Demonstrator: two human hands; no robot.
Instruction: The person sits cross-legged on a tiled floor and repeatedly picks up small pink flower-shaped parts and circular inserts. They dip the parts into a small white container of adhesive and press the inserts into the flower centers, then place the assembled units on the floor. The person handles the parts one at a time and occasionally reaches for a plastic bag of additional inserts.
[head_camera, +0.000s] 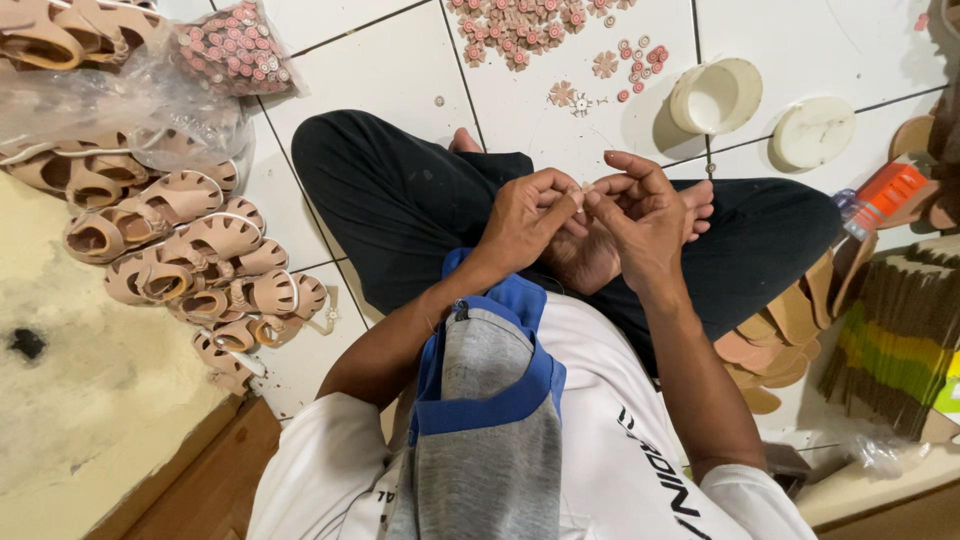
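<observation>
Your left hand (525, 215) and right hand (640, 215) meet fingertip to fingertip over your crossed legs, both pinched shut on a tiny pale piece (583, 188), too small to identify. Pink flower ornaments (520, 35) lie scattered on the tiled floor (390, 70) ahead.

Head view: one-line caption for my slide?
Left hand and right hand pinch a tiny piece above crossed legs, sandals alongside.

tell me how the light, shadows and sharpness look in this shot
Head view: even, soft light on the white tiled floor; the round white plastic lid throws a short shadow to its lower left; mild glare on the clear plastic bag of tan sandals; left hand and right hand are fairly sharp, the tiny piece between them too small to resolve; edges bow slightly.
</observation>
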